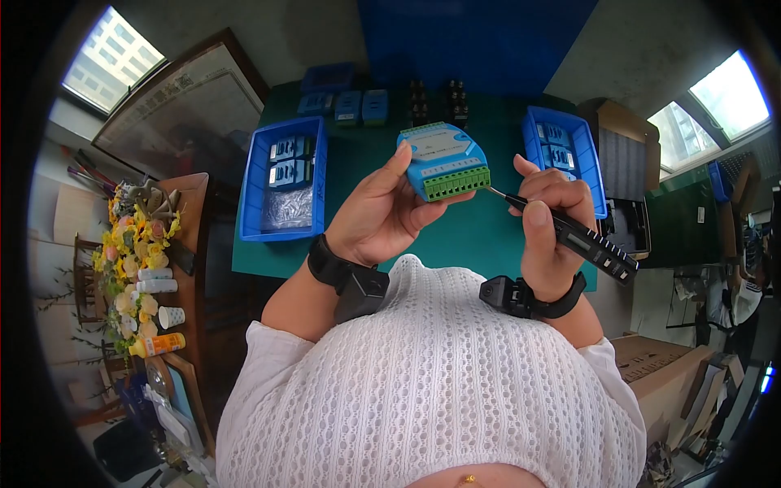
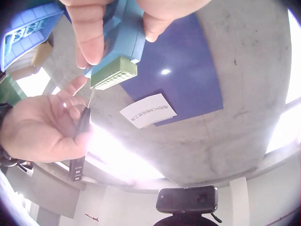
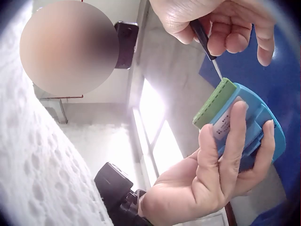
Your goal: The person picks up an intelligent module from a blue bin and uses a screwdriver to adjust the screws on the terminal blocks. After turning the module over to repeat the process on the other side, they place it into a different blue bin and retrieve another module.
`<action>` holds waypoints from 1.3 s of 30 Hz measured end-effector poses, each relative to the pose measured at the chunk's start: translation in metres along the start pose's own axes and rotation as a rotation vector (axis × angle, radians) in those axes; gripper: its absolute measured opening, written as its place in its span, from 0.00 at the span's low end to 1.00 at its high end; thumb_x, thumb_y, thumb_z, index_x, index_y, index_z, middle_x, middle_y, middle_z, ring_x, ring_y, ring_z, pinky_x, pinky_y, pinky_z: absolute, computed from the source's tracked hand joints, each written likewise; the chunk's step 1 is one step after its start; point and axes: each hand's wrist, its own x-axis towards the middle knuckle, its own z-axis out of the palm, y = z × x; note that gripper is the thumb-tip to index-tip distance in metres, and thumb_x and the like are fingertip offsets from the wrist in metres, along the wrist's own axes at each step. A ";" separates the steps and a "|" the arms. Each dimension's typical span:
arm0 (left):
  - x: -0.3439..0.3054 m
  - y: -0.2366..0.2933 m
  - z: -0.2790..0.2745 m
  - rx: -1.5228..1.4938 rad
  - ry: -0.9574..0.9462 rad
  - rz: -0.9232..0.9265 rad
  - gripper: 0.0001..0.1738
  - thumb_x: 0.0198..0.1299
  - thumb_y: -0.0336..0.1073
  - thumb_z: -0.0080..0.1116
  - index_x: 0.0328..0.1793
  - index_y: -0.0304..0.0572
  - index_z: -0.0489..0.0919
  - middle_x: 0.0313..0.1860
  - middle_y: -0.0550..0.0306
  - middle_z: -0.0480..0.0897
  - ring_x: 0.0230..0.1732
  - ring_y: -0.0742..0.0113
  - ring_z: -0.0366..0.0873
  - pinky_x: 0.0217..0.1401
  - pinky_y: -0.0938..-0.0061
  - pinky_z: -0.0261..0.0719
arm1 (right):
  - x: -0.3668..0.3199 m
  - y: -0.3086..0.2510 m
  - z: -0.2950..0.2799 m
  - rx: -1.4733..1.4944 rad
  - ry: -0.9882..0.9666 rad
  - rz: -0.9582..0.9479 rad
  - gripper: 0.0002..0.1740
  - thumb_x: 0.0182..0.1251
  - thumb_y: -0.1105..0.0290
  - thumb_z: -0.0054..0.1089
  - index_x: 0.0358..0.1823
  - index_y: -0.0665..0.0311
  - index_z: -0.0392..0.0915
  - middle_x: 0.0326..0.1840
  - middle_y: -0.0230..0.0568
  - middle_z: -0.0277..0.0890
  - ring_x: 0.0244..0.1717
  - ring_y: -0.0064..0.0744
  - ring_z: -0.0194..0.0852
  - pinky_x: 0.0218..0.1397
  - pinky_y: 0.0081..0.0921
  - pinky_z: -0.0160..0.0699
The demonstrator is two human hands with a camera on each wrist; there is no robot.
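Observation:
My left hand (image 1: 376, 213) grips a blue electronic module (image 1: 440, 153) with a pale label on top, above the table. Along its near edge runs a green screw terminal block (image 1: 458, 185) with a row of openings. In my right hand (image 1: 556, 220) is a black test screwdriver (image 1: 600, 249) with a small window in its handle, pinched between thumb and fingers. The thin metal shaft (image 3: 217, 69) reaches the end of the green block in the right wrist view. From below, the left wrist view shows left-hand fingers (image 2: 89, 33) along the module's blue case (image 2: 124, 35).
On the green table (image 1: 366, 236), a blue bin (image 1: 320, 195) at left holds modules and a clear plastic bag. Another blue bin (image 1: 596, 175) with modules stands at right. Several modules (image 1: 348, 106) and black parts (image 1: 418, 104) sit at the back. An open cardboard box (image 1: 643, 122) adjoins the right side.

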 end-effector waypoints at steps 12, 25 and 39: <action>-0.001 0.001 -0.001 0.008 -0.030 0.007 0.30 0.65 0.49 0.43 0.65 0.36 0.59 0.57 0.36 0.69 0.57 0.41 0.70 0.38 0.75 0.86 | 0.000 0.002 0.000 -0.054 0.002 -0.038 0.10 0.60 0.67 0.58 0.31 0.62 0.66 0.24 0.35 0.71 0.28 0.26 0.70 0.60 0.46 0.64; -0.001 0.001 -0.002 0.039 -0.035 0.034 0.30 0.65 0.48 0.43 0.64 0.34 0.58 0.56 0.35 0.69 0.55 0.43 0.71 0.40 0.75 0.86 | -0.001 0.002 0.000 -0.091 0.000 -0.073 0.09 0.59 0.70 0.58 0.31 0.62 0.66 0.25 0.35 0.72 0.28 0.25 0.71 0.59 0.46 0.64; 0.000 0.001 0.003 0.047 0.022 0.036 0.29 0.65 0.48 0.43 0.65 0.36 0.58 0.56 0.35 0.69 0.56 0.40 0.71 0.39 0.75 0.86 | 0.000 0.002 0.001 -0.073 -0.006 -0.069 0.09 0.58 0.70 0.59 0.32 0.62 0.67 0.25 0.35 0.72 0.29 0.26 0.71 0.60 0.46 0.64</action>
